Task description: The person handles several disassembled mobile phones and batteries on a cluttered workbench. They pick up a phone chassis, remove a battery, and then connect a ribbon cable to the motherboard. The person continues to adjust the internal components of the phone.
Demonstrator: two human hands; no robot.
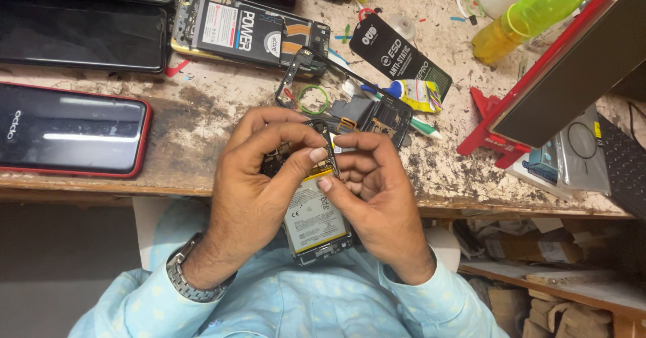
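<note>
An opened smartphone (315,225), back cover off and its pale battery showing, rests against my lap at the worn workbench's front edge. My left hand (259,176) and my right hand (373,186) both grip its upper end. Thumbs and forefingers pinch a thin black frame piece (327,143) above the battery. A metal watch sits on my left wrist. The phone's top half is hidden behind my fingers.
A red-cased phone (70,129) lies at left, a dark phone (81,31) behind it. Another opened phone with battery (249,31), a black frame (296,75), a green ring (313,99), a glue tube (417,95), a black anti-static package (397,55), a yellow-green bottle (531,15) and a tablet on a red stand (572,75) crowd the bench.
</note>
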